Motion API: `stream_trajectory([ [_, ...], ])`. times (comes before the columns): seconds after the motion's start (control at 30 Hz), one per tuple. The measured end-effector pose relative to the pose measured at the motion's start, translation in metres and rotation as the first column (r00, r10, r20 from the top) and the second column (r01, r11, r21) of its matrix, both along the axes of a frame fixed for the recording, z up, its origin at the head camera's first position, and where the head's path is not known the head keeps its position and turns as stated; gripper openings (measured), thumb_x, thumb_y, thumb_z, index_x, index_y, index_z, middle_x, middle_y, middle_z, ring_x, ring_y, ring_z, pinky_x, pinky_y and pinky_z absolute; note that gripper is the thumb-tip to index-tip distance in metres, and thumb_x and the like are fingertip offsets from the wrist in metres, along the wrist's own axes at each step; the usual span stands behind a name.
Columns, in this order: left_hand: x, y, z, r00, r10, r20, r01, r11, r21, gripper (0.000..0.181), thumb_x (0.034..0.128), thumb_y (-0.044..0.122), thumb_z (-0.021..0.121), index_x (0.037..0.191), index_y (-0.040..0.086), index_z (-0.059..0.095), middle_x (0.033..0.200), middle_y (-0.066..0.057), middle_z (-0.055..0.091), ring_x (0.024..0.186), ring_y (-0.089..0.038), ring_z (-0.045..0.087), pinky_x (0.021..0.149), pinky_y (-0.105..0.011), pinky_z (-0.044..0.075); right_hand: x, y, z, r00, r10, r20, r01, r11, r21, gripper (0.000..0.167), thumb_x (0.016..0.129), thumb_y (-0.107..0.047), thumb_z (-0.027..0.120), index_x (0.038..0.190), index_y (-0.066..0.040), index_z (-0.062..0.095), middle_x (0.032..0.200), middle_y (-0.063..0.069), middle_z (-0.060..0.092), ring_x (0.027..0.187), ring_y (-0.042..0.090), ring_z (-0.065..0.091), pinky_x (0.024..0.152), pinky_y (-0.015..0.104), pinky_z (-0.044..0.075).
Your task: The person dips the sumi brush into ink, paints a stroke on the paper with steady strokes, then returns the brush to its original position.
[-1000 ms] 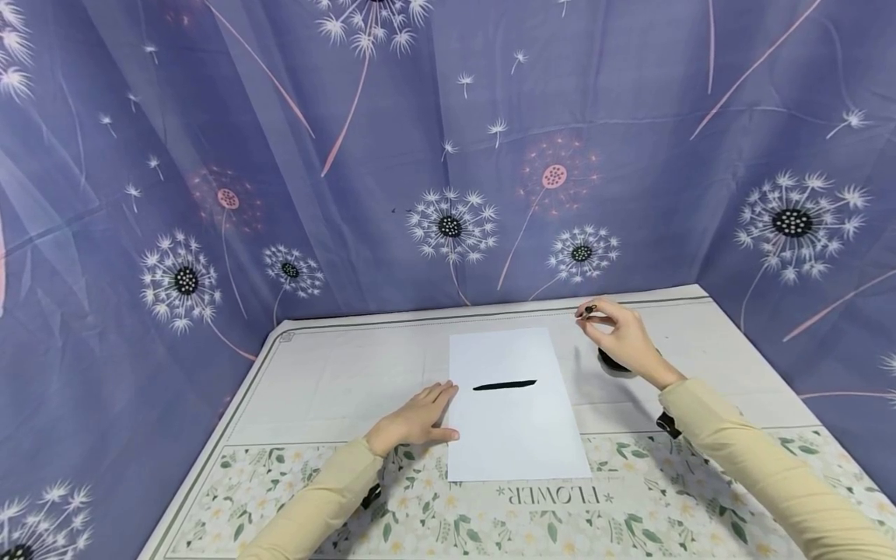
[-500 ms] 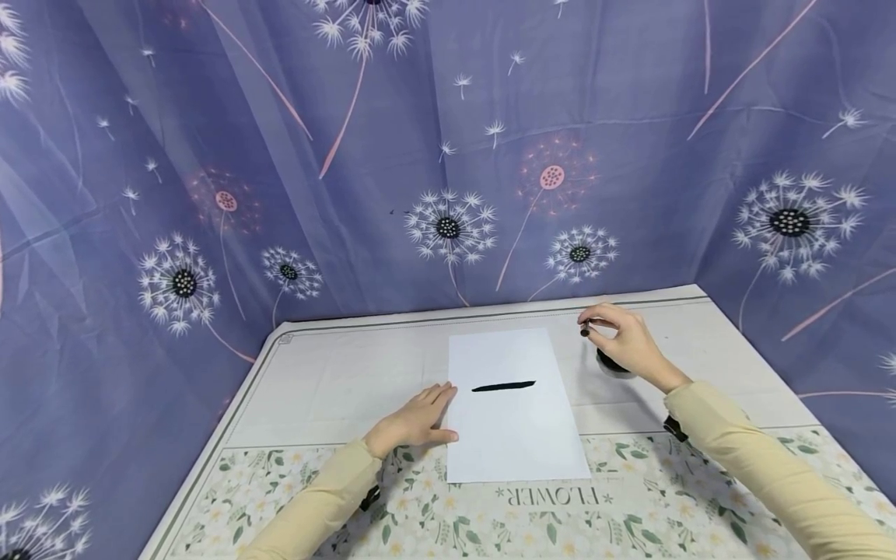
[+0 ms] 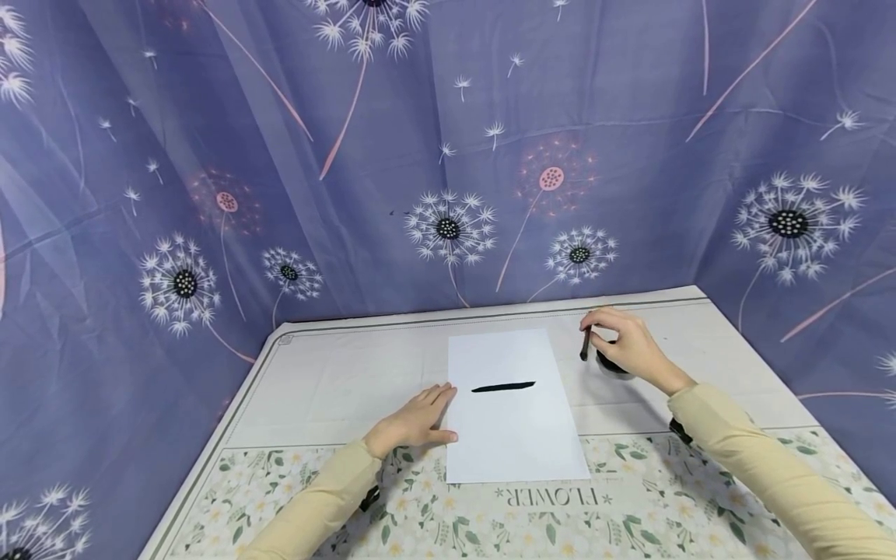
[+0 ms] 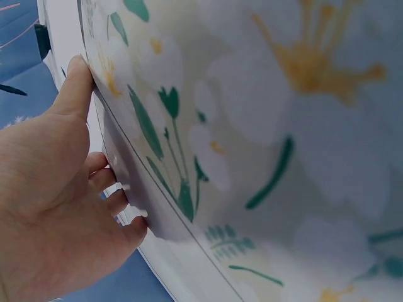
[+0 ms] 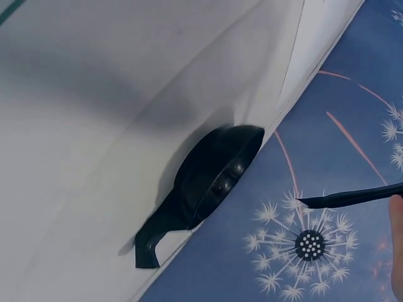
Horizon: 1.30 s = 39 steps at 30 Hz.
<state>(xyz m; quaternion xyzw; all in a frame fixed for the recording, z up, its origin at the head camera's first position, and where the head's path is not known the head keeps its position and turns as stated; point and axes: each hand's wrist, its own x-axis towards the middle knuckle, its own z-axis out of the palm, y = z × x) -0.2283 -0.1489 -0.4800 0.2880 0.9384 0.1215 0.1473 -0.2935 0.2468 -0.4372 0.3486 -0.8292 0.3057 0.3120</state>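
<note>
My right hand (image 3: 633, 350) pinches a slim dark paintbrush (image 3: 585, 344), its black tip pointing down above the table. In the right wrist view the brush (image 5: 343, 199) enters from the right edge, and only a finger shows. Below that hand sits a black, shallow spoon-like dish (image 5: 214, 170) with a short bent handle; the hand partly covers this dish (image 3: 610, 362) in the head view. My left hand (image 3: 416, 420) lies with fingers extended at the left edge of a white paper sheet (image 3: 514, 443). One thick black stroke (image 3: 504, 386) runs across the sheet.
A pale cover with a flowered band (image 3: 420, 513) and the printed word FLOWER lies over the table. Purple dandelion curtains (image 3: 350, 233) hang along the back and both sides. The table's rear edge (image 3: 392, 319) runs just beyond the paper.
The brush has swung in my right hand's fingers, its dark end dropping to point down. That hand has shifted slightly right and down. My left hand and the paper look still.
</note>
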Motion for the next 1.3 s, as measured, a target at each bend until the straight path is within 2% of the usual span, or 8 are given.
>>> stream_trajectory([
  [0.13, 0.000, -0.001, 0.000, 1.000, -0.002, -0.004, 0.002, 1.000, -0.001, 0.086, 0.0923, 0.047, 0.060, 0.153, 0.000, 0.020, 0.160, -0.020, 0.019, 0.147, -0.040, 0.019, 0.120, -0.051, 0.023, -0.002, 0.001, -0.002, 0.999, 0.007, -0.031, -0.006, 0.999, 0.036, 0.032, 0.072, 0.014, 0.071, 0.092, -0.011, 0.070, 0.091, 0.002, 0.070, 0.083, 0.020, 0.067, 0.077, 0.016, 0.051],
  [0.43, -0.001, -0.001, 0.000, 1.000, -0.006, -0.007, 0.006, 1.000, -0.002, 0.086, 0.0923, 0.048, 0.059, 0.153, 0.000, 0.020, 0.160, -0.021, 0.019, 0.147, -0.040, 0.019, 0.120, -0.051, 0.023, -0.001, 0.002, -0.004, 0.999, 0.026, -0.031, -0.024, 0.997, 0.069, 0.033, 0.070, 0.017, 0.072, 0.091, -0.008, 0.070, 0.092, 0.004, 0.071, 0.085, 0.021, 0.066, 0.081, 0.014, 0.050],
  [0.77, 0.000, 0.000, 0.001, 1.000, -0.008, 0.008, 0.008, 1.000, 0.001, 0.086, 0.0931, 0.046, 0.059, 0.153, 0.000, 0.019, 0.160, -0.021, 0.018, 0.147, -0.040, 0.018, 0.120, -0.052, 0.022, 0.000, 0.009, -0.009, 0.999, 0.034, -0.029, -0.031, 0.992, 0.119, 0.032, 0.070, 0.017, 0.073, 0.091, -0.007, 0.070, 0.093, 0.007, 0.069, 0.086, 0.023, 0.066, 0.076, 0.016, 0.051],
  [0.97, 0.001, 0.000, 0.002, 1.000, -0.008, 0.003, 0.008, 1.000, -0.001, 0.085, 0.0936, 0.046, 0.059, 0.153, 0.000, 0.019, 0.160, -0.020, 0.018, 0.148, -0.040, 0.018, 0.120, -0.051, 0.023, 0.000, 0.013, -0.011, 0.998, 0.043, -0.042, -0.037, 0.990, 0.132, 0.033, 0.070, 0.018, 0.071, 0.091, -0.006, 0.069, 0.094, 0.007, 0.068, 0.087, 0.023, 0.065, 0.078, 0.014, 0.050],
  [1.3, 0.003, 0.000, 0.004, 1.000, -0.002, 0.001, 0.002, 1.000, -0.002, 0.085, 0.0931, 0.045, 0.060, 0.153, 0.001, 0.020, 0.160, -0.020, 0.018, 0.147, -0.040, 0.019, 0.120, -0.051, 0.022, 0.002, 0.015, -0.012, 0.999, 0.015, -0.040, -0.008, 0.984, 0.178, 0.034, 0.070, 0.021, 0.068, 0.091, -0.006, 0.068, 0.094, 0.008, 0.068, 0.089, 0.023, 0.064, 0.073, 0.032, 0.055],
])
